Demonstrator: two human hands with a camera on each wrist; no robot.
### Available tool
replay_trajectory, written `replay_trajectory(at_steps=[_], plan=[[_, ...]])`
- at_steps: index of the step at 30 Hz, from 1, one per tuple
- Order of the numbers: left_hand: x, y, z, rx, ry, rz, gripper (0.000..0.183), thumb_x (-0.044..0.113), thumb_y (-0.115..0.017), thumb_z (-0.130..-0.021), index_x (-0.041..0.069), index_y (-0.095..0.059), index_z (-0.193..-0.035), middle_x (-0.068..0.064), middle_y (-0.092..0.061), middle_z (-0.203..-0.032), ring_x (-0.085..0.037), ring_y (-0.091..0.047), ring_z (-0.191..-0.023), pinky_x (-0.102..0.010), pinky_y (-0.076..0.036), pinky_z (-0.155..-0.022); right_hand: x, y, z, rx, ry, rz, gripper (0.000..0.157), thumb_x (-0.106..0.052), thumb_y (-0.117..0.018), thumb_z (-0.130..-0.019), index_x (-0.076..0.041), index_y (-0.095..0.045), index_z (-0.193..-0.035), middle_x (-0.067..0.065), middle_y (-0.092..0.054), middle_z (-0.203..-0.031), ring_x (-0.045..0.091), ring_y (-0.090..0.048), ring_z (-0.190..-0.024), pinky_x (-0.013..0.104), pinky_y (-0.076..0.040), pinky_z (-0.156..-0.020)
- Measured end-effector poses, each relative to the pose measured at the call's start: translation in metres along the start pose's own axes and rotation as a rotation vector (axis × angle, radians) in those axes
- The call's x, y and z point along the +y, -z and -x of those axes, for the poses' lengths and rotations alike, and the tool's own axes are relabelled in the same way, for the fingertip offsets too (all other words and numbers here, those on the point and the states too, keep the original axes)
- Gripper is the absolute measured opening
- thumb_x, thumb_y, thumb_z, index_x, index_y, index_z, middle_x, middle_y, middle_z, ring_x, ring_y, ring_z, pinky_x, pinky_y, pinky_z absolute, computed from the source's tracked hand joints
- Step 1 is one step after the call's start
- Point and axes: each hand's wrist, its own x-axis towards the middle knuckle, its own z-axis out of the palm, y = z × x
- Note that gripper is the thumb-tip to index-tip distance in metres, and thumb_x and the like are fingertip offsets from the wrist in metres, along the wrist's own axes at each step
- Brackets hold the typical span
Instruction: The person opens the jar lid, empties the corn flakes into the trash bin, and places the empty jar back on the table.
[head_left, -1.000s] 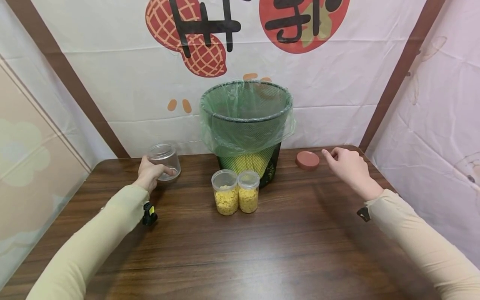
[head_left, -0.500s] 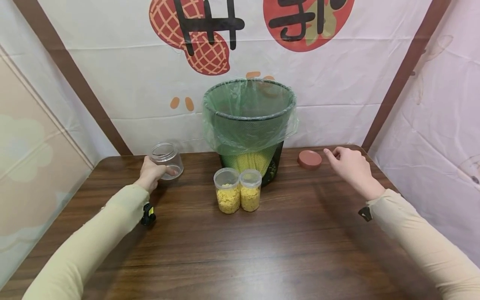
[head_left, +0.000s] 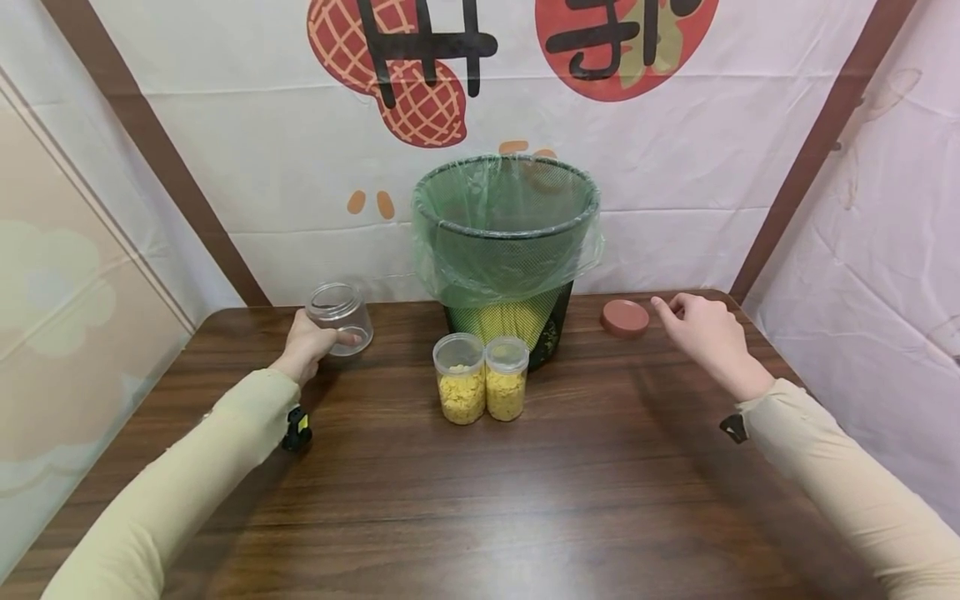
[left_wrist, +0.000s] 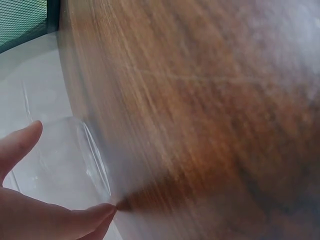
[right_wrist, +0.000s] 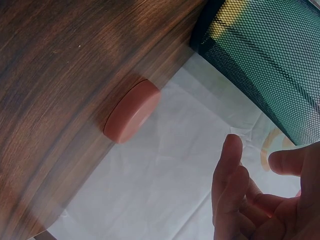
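Observation:
At the far left of the table, my left hand [head_left: 309, 343] grips a clear wide-mouthed jar [head_left: 347, 310], thumb across its near side. The jar has no lid on, and nothing shows inside it. The left wrist view has thumb and fingers [left_wrist: 95, 215] on either side of the see-through jar [left_wrist: 60, 160]. A reddish-brown round lid [head_left: 625, 317] lies flat near the back edge on the right. Just right of it my right hand [head_left: 705, 333] hovers with bent, relaxed fingers. Its fingers [right_wrist: 231, 175] are apart from the lid [right_wrist: 132, 112] and hold nothing.
A black mesh bin [head_left: 555, 321] with a green plastic liner [head_left: 495, 267] stands at the back middle. Before it, side by side, are two clear jars of yellow crumbly stuff, a wider one [head_left: 461, 396] and a narrower one [head_left: 506, 392]. Printed cloth [head_left: 300, 167] hangs behind the wooden table [head_left: 450, 517].
The head view has shifted slightly, so the bin, jars and lid appear a little farther right and higher. Both hands keep their places by the jar and the lid.

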Motion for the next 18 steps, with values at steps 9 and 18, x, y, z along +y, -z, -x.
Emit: replay_trajectory(at_steps=[9,18], plan=[[-0.001,0.0008,0.0019,-0.02,0.006,0.015,0.094,0.006,-0.075,-0.074,0.001,-0.012,-0.144,-0.021,-0.027,-0.145,-0.038,-0.028,-0.134,-0.049,-0.026,-0.112,-0.0023,0.0025,0.0014,0.006,-0.004,0.0,0.055,-0.056,-0.036,-0.095,-0.009,-0.065,-0.09,0.011,-0.064,-0.079,0.034,-0.06,-0.075,0.043,-0.041,-0.054],[0.0023,0.0028,0.0079,-0.066,0.041,0.001,0.096,0.015,-0.072,-0.081,-0.001,-0.005,-0.147,-0.023,-0.02,-0.151,-0.039,-0.021,-0.139,-0.05,-0.022,-0.114,-0.0014,0.0023,0.0007,-0.018,-0.005,0.003,0.056,-0.056,-0.036,-0.095,-0.009,-0.065,-0.092,0.01,-0.064,-0.077,0.031,-0.06,-0.071,0.041,-0.041,-0.053]])
